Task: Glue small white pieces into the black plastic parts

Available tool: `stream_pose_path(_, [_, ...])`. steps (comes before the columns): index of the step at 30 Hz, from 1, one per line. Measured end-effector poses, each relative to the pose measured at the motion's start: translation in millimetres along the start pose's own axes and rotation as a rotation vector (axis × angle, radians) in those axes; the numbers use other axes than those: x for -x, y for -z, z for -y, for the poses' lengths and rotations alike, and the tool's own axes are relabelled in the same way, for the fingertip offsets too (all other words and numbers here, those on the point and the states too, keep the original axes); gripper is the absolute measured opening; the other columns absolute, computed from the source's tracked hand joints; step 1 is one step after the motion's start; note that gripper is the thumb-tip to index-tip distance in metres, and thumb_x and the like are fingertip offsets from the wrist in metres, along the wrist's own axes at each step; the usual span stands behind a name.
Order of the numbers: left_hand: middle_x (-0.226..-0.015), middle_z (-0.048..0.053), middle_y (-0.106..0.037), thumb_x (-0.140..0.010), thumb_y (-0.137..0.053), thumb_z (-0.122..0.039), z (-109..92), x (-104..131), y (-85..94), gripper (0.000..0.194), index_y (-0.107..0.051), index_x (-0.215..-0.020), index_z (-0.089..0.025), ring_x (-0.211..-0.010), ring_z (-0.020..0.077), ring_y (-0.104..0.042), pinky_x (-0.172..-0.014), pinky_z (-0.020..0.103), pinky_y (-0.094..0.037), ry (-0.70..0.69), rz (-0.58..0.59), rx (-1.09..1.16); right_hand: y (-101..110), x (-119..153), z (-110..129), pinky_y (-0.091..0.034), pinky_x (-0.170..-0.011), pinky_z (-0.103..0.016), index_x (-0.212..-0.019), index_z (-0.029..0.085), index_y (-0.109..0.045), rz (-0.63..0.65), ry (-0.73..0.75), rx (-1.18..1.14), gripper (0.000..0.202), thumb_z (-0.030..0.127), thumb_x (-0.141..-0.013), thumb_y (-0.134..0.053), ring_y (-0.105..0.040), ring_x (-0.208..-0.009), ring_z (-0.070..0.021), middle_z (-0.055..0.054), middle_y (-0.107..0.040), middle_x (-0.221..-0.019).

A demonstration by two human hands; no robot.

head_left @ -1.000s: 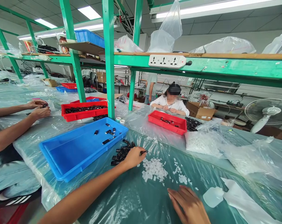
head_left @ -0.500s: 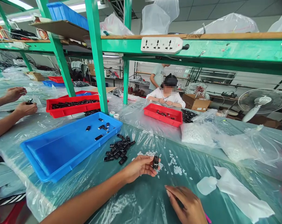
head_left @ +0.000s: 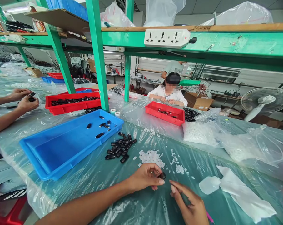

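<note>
Between the thumb and fingers of my left hand [head_left: 149,177] is a small glossy black piece [head_left: 162,175]. My right hand [head_left: 189,200] is just to its right, thumb and index fingertips close together; whether anything tiny is between them is too small to tell. Beyond my left hand lie white flakes [head_left: 152,157], with a smaller scatter [head_left: 179,168] to the right. A heap of similar black pieces [head_left: 121,147] rests on the plastic-covered table beside a blue tray [head_left: 62,145], which holds several more. A magenta-handled object [head_left: 210,217] shows partly behind my right hand.
A white bottle [head_left: 209,185] and white cloth [head_left: 246,195] lie at right. Further back are a red tray [head_left: 165,113], bags of white bits [head_left: 199,133] and a seated person. Another person's hands [head_left: 27,101] work at left. Green posts [head_left: 98,56] and a shelf stand ahead.
My left hand has lowered and turned the black piece, bringing it nearer my right hand. More of the white flakes is uncovered. The view has shifted slightly, and a green object now shows behind the seated person.
</note>
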State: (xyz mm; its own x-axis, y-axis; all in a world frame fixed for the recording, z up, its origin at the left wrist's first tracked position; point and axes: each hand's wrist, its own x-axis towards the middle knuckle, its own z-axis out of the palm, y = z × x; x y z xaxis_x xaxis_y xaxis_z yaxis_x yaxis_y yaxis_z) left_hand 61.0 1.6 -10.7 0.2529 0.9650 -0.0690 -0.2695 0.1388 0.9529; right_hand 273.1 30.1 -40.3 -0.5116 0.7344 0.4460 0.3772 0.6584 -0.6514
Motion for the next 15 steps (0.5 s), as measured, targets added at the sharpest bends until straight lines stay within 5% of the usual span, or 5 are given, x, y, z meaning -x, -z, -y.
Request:
stream_pose_path(7, [-0.075, 0.002, -0.052, -0.063, -0.078, -0.031, 22, 3, -11.7, 0.042, -0.056, -0.092, -0.01, -0.054, 0.0041, -0.043, -0.046, 0.014, -0.03, -0.106, 0.018, -0.148, -9, 1, 7, -0.048, -0.08, -0.016, -0.106, 0.025, -0.065, 0.035, -0.217, -0.253, 0.025, 0.038, -0.086, -0.057, -0.059, -0.097, -0.0172, -0.002, -0.062, -0.104])
stream_pose_path(15, [-0.094, 0.006, -0.053, -0.056, -0.08, -0.019, 13, 5, -12.3, 0.055, -0.059, -0.107, -0.012, -0.064, 0.0065, -0.051, -0.056, 0.016, -0.04, -0.013, 0.041, -0.081, -10, -2, 6, -0.049, -0.081, -0.02, -0.103, 0.024, -0.067, -0.073, -0.361, -0.448, 0.027, 0.04, -0.082, -0.063, -0.06, -0.095, -0.0186, -0.003, -0.063, -0.104])
